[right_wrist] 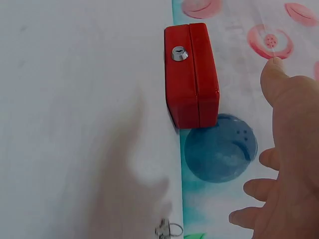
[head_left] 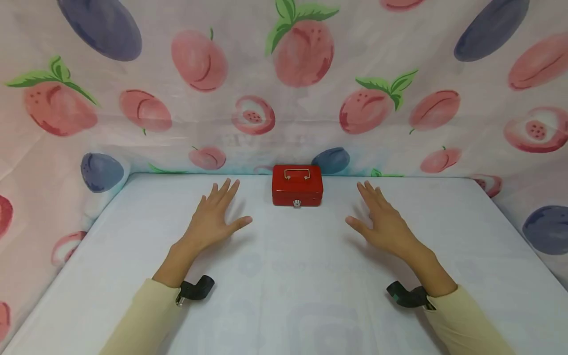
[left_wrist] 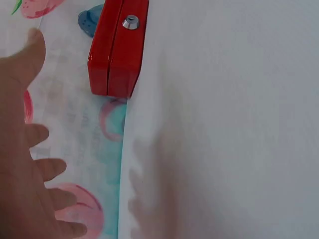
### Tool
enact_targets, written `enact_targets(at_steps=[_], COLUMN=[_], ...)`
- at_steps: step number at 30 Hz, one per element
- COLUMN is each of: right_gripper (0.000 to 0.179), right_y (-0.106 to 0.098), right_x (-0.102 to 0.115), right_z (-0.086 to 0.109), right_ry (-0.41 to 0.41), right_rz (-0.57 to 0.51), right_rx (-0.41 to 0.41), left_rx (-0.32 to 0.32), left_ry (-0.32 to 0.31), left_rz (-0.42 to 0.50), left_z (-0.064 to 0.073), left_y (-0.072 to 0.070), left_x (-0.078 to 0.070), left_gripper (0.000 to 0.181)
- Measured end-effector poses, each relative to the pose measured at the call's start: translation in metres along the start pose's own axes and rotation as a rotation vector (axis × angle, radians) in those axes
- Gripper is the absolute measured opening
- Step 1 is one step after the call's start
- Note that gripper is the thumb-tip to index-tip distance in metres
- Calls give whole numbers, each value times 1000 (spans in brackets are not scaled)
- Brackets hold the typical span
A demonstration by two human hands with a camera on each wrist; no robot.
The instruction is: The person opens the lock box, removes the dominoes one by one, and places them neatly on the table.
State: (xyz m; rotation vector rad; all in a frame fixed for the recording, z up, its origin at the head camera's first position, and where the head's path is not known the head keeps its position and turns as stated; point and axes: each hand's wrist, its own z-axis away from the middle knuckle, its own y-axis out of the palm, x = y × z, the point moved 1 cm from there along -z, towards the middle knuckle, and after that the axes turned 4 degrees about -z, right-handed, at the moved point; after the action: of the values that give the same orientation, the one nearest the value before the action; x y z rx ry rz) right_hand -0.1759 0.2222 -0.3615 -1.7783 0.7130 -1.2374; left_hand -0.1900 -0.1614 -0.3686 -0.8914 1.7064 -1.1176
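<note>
A small red cash box (head_left: 297, 186) with a lid handle (head_left: 297, 173) and a silver key lock (head_left: 297, 202) sits at the table's far edge, lid down. To its left, my left hand (head_left: 213, 217) hovers over the table with fingers spread and nothing in it. My right hand (head_left: 383, 224) is held likewise on the right side, fingers extended, thumb toward the box. In the right wrist view, a small metal key on a ring (right_wrist: 163, 229) lies on the table close to that hand; the hand mostly hides it in the head view.
A white cloth covers the table (head_left: 301, 276). Behind it and at both sides hangs a fruit-print curtain (head_left: 253, 64). Each wrist wears a black camera mount, one on the left (head_left: 197, 288) and one on the right (head_left: 406, 296).
</note>
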Motion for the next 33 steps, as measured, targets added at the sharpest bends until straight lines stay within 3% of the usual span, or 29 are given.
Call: enact_targets(at_steps=[10,20,26,33], right_gripper=[83,86,85,85], right_y=[10,23,28,35], right_x=[17,22,25,25], right_z=[-18,-33,-39,-47], right_ry=[-15,-2,25,64], right_rz=[-93,-184,-250,-272], right_rx=[7,36,37,27], left_rx=[-3,19,-12,-103], left_ry=[-59,-121,-143,-127], left_rz=[189,357,456,536], left_z=[-14,-25,-31,-38], left_y=[8,26,35,41], left_x=[-12,-28,-38,-43], left_gripper=[85,83,81,77])
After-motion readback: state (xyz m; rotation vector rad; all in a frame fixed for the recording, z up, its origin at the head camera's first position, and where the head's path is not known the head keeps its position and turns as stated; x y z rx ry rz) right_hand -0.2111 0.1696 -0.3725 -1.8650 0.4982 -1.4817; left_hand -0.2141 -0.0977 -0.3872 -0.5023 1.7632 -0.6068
